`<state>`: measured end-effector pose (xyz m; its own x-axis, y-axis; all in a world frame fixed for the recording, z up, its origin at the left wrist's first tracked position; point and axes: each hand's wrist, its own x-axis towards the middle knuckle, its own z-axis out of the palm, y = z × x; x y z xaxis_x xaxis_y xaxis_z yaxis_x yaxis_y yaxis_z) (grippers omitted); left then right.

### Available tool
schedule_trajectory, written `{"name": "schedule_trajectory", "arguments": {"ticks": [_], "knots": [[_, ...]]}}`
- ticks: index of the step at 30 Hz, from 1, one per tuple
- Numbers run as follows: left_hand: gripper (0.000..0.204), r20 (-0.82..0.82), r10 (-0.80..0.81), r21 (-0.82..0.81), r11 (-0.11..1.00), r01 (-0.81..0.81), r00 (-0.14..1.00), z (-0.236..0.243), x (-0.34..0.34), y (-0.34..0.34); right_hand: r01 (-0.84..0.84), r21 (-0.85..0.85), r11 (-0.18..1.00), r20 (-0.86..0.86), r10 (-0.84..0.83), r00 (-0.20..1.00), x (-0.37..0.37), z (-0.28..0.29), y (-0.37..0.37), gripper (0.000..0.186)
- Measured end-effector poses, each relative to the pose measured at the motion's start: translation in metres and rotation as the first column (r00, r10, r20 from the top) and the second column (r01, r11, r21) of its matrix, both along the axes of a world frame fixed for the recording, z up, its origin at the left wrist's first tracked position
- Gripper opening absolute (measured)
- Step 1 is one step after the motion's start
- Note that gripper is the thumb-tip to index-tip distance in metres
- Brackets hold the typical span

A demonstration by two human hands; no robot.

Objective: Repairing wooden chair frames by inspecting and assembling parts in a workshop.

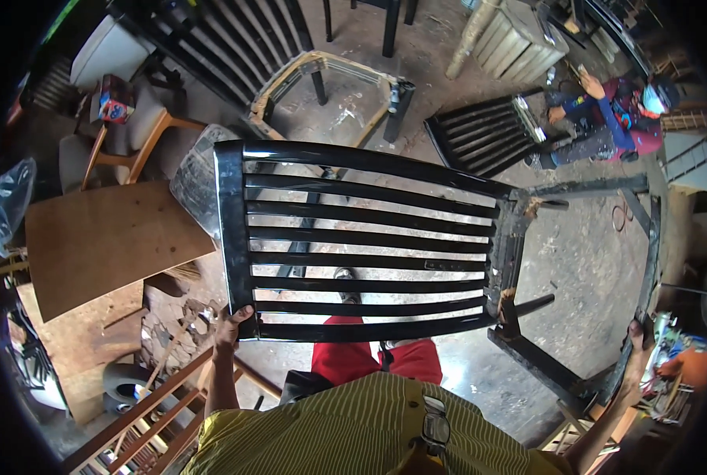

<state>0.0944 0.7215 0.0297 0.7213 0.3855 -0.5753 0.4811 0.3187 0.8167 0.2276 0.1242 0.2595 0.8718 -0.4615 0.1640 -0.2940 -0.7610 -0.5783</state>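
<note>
I hold a black wooden chair frame [231, 222] sideways in front of me, its glossy slatted back to the left. Its seat frame [532, 364], bare and seatless, reaches to the right, with worn, scuffed wood at the joint. My left hand [233, 323] is closed round the lower corner of the back's end rail. At the far right, my right hand [638, 342] grips the outer bar of the seat frame. Short leg pieces stick out near the joint.
Another black slatted chair [270, 91] stands ahead with an open seat frame. A person [619, 119] sits at far right by a slatted chair back [484, 138]. At left are a plywood sheet [116, 237], a wooden chair [144, 134], a tyre [124, 384] and rubble [183, 324].
</note>
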Motion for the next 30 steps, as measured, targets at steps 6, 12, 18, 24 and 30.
{"name": "schedule_trajectory", "arguments": {"ticks": [6,12,18,24,30], "knots": [[0.036,0.074,0.212,-0.11,0.973,-0.203,0.975,-0.029,-0.048,0.028,-0.232,-0.084,0.969,-0.084,0.226,0.971,0.046,0.069,0.074,0.061],[0.038,0.057,0.366,-0.187,0.918,-0.35,0.929,-0.03,-0.025,0.021,-0.384,-0.228,0.895,-0.081,0.376,0.923,0.154,0.122,0.162,0.059],[0.038,0.094,0.465,-0.238,0.869,-0.433,0.88,-0.033,0.015,0.008,-0.392,-0.289,0.873,0.011,0.413,0.911,0.248,0.162,0.239,0.065],[0.032,0.045,0.585,-0.236,0.794,-0.561,0.81,-0.028,0.051,-0.004,-0.545,-0.322,0.774,-0.064,0.556,0.829,0.325,0.168,0.29,0.067],[0.028,0.06,0.627,-0.273,0.759,-0.591,0.777,-0.016,0.059,-0.009,-0.609,-0.329,0.721,-0.073,0.624,0.778,0.365,0.161,0.311,0.061]]}}
